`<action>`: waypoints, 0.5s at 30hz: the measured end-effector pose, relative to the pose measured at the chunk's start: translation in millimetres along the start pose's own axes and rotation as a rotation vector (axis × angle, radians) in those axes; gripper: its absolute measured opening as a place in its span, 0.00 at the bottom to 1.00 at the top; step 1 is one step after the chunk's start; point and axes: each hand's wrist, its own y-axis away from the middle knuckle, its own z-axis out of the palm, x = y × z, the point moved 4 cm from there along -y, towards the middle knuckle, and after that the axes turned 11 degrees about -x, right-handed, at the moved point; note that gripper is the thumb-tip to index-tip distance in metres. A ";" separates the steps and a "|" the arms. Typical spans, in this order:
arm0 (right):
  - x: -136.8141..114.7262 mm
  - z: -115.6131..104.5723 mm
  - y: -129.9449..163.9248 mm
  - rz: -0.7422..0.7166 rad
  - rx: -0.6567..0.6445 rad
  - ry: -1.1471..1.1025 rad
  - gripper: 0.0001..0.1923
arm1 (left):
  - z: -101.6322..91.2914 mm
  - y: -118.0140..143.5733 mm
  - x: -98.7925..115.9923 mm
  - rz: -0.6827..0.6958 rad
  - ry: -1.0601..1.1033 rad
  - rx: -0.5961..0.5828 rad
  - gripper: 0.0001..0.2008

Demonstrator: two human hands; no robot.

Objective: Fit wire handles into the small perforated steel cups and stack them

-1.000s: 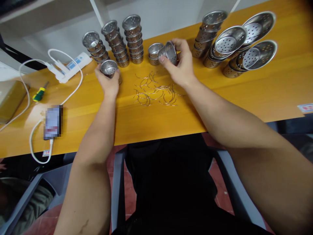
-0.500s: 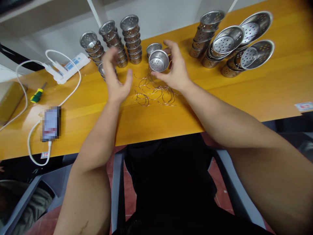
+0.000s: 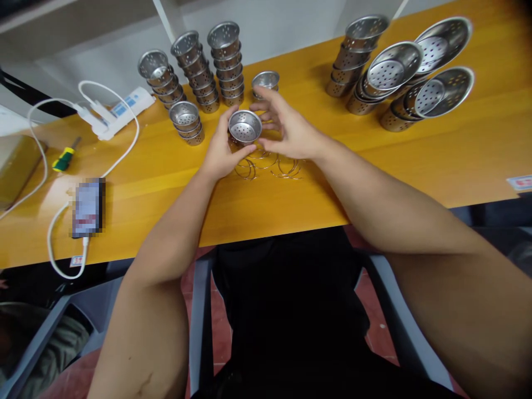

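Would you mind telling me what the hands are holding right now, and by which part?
The left hand holds a small perforated metal cup by its side wall and rim. The right hand is open beside it, fingers spread; whether it touches the cup cannot be told.

wooden table (image 3: 374,166), cup stacks (image 3: 224,64), wire rings (image 3: 270,165)

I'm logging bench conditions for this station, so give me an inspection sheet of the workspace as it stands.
Surface: orange wooden table, bare along the near edge.
Job's things: perforated metal cup held above the pile of wire rings; stacks of cups at the back, a short stack on the left, wider strainer bowls on the right.
Clutter: screwdriver, phone, cardboard box.
Grippers: left hand grips the cup; right hand open beside it, contact unclear.
Cables: white cable to the phone; power strip.
Surroundings: chair arms, red floor.
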 end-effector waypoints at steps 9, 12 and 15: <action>7.8 -65.2 23.6 0.458 -0.348 0.478 0.15 | -2.2 0.4 -29.1 -0.054 0.015 0.141 0.63; 10.3 -66.1 23.8 0.509 -0.398 0.536 0.13 | -2.1 0.8 -30.9 -0.058 0.012 0.118 0.63; 9.0 -54.0 20.4 0.497 -0.464 0.569 0.09 | -0.3 0.7 -29.0 -0.061 0.004 0.099 0.62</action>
